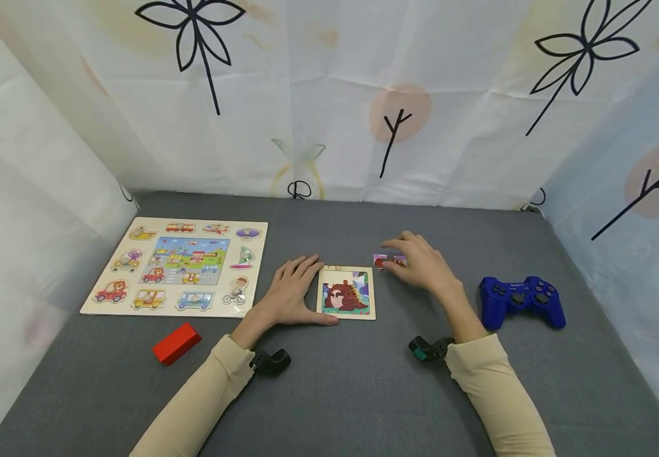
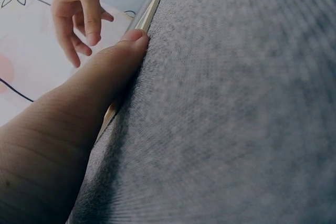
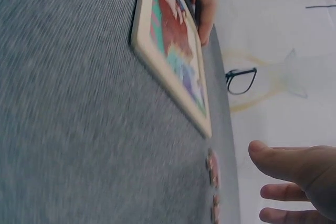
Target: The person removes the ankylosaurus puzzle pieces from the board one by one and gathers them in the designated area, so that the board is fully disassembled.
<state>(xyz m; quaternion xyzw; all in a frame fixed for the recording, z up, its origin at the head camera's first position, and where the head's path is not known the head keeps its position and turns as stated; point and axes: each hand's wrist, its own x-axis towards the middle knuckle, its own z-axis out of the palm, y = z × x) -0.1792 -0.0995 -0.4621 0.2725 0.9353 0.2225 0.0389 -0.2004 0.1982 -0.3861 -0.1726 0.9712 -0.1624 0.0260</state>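
A small square picture puzzle in a pale wooden frame lies flat mid-table, showing a brown animal. My left hand steadies it, its fingertips along the left side and its thumb against the near edge. Just beyond the frame's upper right corner lie two small pink-and-red puzzle pieces. Over them hovers my right hand, thumb and fingers spread apart. The right wrist view shows nothing between those fingers, with the pieces on the cloth below.
A large vehicle-themed peg puzzle board lies at the left. A red block sits near my left forearm, and a blue game controller right of my right wrist. Printed white curtains enclose the grey table.
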